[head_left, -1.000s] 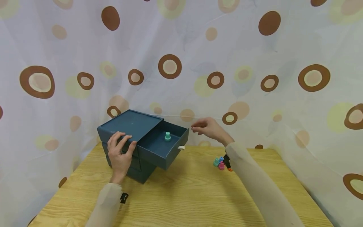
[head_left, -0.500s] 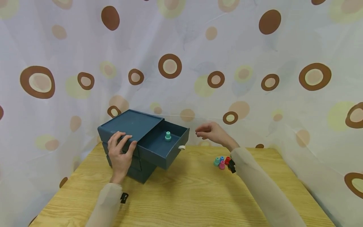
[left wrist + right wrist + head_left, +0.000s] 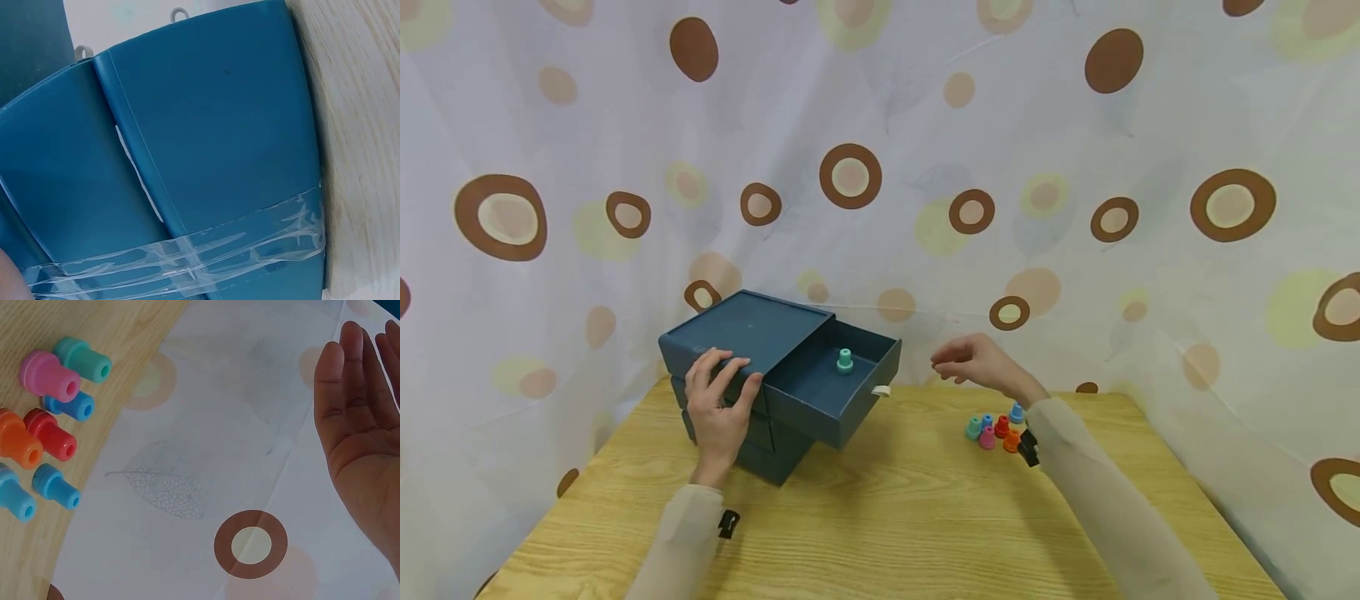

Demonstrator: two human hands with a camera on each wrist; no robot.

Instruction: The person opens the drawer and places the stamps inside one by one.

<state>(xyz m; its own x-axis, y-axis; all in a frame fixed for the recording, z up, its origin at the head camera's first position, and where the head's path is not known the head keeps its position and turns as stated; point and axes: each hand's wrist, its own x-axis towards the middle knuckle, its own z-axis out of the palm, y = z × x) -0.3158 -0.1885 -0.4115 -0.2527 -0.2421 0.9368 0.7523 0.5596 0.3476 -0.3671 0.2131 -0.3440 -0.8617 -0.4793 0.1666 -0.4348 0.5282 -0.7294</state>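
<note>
A dark blue drawer cabinet (image 3: 745, 329) stands at the left of the table. Its top drawer (image 3: 820, 398) is pulled out to the right, and one teal plastic peg (image 3: 845, 361) stands upright inside. My left hand (image 3: 718, 412) rests with spread fingers on the cabinet's near side, fingertips at the top edge; the left wrist view shows clear tape (image 3: 256, 234) across that side. To the right of the drawer, my right hand (image 3: 981, 362) hovers in the air, apart from everything. Its fingers are nearly straight in the right wrist view, and nothing is visible in it.
Several flanged plastic pegs stand close together on the wooden table (image 3: 895, 517), among them a pink peg (image 3: 50, 376), a red peg (image 3: 51, 434) and an orange peg (image 3: 19, 440). A white pull tab (image 3: 882, 391) sticks out from the drawer front. Behind hangs a patterned curtain (image 3: 895, 100).
My right hand has moved right and down, away from the drawer, uncovering more of the pegs on the table. My left hand, the drawer and the teal peg stay where they were.
</note>
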